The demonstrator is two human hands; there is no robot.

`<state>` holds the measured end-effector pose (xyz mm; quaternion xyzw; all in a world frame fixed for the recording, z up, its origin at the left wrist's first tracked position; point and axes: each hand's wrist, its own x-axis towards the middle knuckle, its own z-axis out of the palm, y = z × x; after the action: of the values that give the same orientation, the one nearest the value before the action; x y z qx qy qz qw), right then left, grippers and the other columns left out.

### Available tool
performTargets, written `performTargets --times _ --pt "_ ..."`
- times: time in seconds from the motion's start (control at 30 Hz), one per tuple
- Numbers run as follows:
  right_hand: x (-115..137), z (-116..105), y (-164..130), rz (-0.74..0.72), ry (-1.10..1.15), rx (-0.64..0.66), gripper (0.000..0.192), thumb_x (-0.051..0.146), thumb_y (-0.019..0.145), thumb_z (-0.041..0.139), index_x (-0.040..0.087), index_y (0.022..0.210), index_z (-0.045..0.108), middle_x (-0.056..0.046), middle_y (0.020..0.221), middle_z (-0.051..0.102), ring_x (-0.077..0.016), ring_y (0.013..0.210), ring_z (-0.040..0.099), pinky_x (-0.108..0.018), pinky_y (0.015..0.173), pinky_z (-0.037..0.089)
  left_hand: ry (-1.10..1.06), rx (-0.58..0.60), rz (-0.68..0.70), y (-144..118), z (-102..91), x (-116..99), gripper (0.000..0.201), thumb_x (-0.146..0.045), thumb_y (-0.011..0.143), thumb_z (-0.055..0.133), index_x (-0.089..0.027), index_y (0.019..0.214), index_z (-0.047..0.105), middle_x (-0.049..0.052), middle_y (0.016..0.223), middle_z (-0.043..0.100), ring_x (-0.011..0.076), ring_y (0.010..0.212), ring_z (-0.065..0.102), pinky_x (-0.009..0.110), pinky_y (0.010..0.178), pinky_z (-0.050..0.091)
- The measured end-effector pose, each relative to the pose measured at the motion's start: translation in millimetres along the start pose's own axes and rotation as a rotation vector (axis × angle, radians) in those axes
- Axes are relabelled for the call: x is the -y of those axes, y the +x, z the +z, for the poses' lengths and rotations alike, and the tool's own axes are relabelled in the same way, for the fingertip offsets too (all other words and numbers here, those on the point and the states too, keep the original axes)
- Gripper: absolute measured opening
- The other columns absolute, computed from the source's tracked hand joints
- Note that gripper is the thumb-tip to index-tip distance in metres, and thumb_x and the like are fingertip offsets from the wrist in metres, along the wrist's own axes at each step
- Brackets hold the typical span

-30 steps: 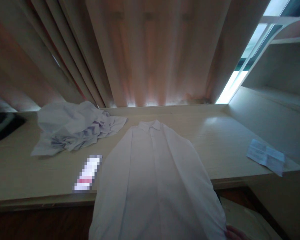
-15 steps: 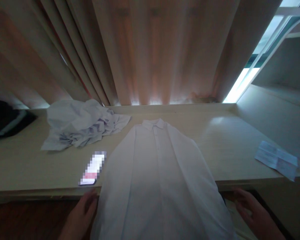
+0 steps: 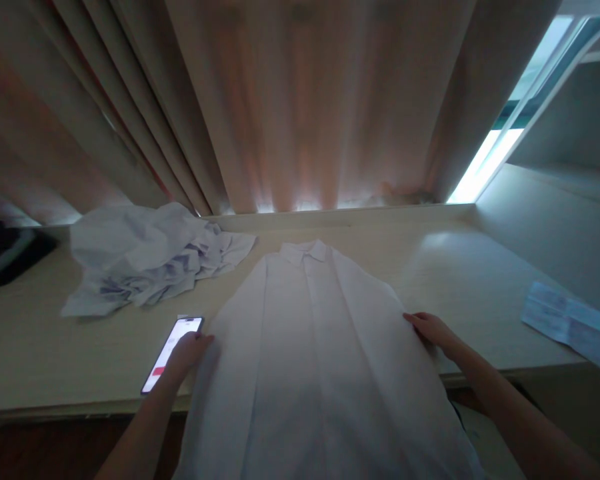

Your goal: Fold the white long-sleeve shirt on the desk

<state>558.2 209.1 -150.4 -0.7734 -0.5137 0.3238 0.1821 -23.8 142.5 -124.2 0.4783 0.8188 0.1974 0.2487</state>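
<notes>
A white, thin-cotton button-up shirt [image 3: 313, 347] lies flat and face up on the pale wooden desk [image 3: 460, 280], collar away from me, its long axis running straight toward me and over the desk's near edge. My left hand [image 3: 187, 351] rests fingers-flat on the shirt's left edge, my right hand [image 3: 433, 329] likewise on its right edge, neither pinching cloth. A lit phone [image 3: 173, 345] lies just left of the shirt; a crumpled pale garment [image 3: 145, 260] farther left.
</notes>
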Motion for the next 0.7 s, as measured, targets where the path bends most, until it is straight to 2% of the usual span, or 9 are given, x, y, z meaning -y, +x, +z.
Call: performTargets --times 0.13,0.27,0.37,0.5,0.7 --pt "9.8 2.0 1.6 0.057 0.075 0.083 0.035 0.047 0.081 0.052 0.015 0.082 0.066 -0.012 0.081 0.07 -0.0207 0.071 0.064 -0.028 0.059 0.047 -0.095 0.117 -0.064 5.3 -1.1 -4.6 0.029 -0.047 0.061 0.057 -0.018 0.061 0.057 0.005 0.063 0.064 0.0231 0.066 0.061 0.031 0.059 0.046" --pt "14.2 3.1 3.7 0.096 0.148 0.164 0.031 0.046 0.077 0.058 0.015 0.081 0.065 -0.008 0.067 0.067 -0.017 0.058 0.06 -0.024 0.048 0.042 -0.184 0.186 -0.119 6.7 -0.4 -4.2 0.039 -0.056 0.055 0.06 -0.019 0.064 0.056 0.001 0.057 0.06 0.0203 0.058 0.057 0.029 0.05 0.042" --pt "12.7 1.0 6.5 0.12 0.19 0.193 0.028 0.044 0.073 0.062 0.016 0.079 0.063 -0.003 0.057 0.06 -0.0125 0.047 0.052 -0.022 0.042 0.036 -0.229 0.234 -0.166 9.3 -1.5 0.2 0.044 -0.06 0.05 0.061 -0.019 0.063 0.053 -0.001 0.051 0.055 0.017 0.05 0.052 0.028 0.046 0.038" --pt "11.2 -4.3 9.8 0.16 0.227 0.213 0.026 0.043 0.072 0.063 0.017 0.07 0.057 0.005 0.045 0.043 -0.007 0.037 0.036 -0.02 0.035 0.024 -0.26 0.298 -0.222 14.1 -4.6 6.6 0.046 -0.062 0.047 0.063 -0.02 0.058 0.049 -0.002 0.047 0.051 0.0146 0.044 0.047 0.026 0.042 0.034" --pt "16.7 -4.0 9.5 0.223 0.263 0.269 0.031 0.043 0.072 0.063 0.019 0.059 0.047 0.007 0.04 0.034 -0.0052 0.034 0.029 -0.02 0.034 0.021 -0.287 0.36 -0.246 15.6 -8.0 8.6 0.043 -0.057 0.045 0.066 -0.019 0.057 0.049 -0.002 0.047 0.05 0.0142 0.045 0.048 0.025 0.042 0.033"
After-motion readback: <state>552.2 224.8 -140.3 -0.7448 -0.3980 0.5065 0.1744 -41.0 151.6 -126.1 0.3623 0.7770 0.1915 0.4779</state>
